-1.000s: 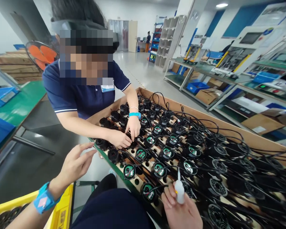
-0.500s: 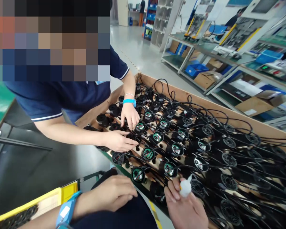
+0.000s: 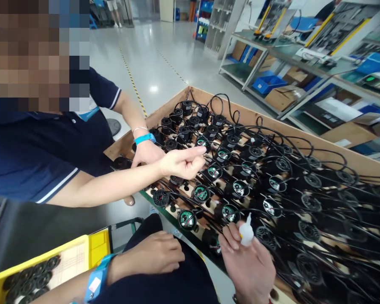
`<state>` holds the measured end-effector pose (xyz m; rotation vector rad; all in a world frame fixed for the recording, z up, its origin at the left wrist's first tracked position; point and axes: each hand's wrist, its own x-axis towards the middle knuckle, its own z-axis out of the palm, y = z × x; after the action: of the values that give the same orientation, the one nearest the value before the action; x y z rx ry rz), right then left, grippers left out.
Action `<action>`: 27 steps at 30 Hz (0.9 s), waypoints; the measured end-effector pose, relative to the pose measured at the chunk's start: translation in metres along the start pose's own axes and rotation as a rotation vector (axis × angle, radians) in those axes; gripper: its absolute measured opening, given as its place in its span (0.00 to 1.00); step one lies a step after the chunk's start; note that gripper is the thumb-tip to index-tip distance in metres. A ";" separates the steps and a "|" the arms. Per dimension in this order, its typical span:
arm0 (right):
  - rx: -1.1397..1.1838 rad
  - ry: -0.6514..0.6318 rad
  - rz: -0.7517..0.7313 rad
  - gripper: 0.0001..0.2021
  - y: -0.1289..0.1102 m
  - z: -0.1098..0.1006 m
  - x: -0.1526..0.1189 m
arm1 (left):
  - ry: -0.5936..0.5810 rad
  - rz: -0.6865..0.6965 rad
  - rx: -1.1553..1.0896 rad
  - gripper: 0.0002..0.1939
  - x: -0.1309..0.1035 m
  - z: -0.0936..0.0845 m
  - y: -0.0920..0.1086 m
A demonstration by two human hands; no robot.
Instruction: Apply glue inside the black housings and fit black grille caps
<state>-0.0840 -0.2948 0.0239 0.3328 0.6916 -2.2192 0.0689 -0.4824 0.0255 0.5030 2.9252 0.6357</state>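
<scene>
My left hand rests on my dark-clothed leg, its fingers curled together; whether anything is inside them is hidden. In my right hand, palm up at the near edge of the wooden crate, is a small white bottle with its narrow tip pointing up. Rows of black cylindrical units with cables fill the crate. Several have open tops showing green boards, such as the unit between my hands and another just beyond the bottle. Others carry black slotted covers, like the unit near the left corner.
A co-worker in a navy shirt leans in from the left, one hand over the units. A yellow bin with black rings stands at lower left. Shelved benches with boxes line the back right.
The co-worker's near hand has risen and moved right, with its fingers curled, and the other has shifted left. The view has tilted slightly. My right hand still holds the bottle.
</scene>
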 end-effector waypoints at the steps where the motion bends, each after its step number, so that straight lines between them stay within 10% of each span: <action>1: 0.006 -0.013 0.007 0.07 0.000 -0.002 -0.001 | -0.006 -0.004 0.010 0.10 0.000 0.001 0.002; 27: 0.054 -0.049 -0.024 0.06 -0.037 -0.042 -0.025 | -0.014 -0.064 -0.027 0.07 0.028 0.022 0.039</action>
<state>-0.0939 -0.2350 0.0148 0.2984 0.6129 -2.2641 0.0584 -0.4306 0.0210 0.4075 2.9026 0.6604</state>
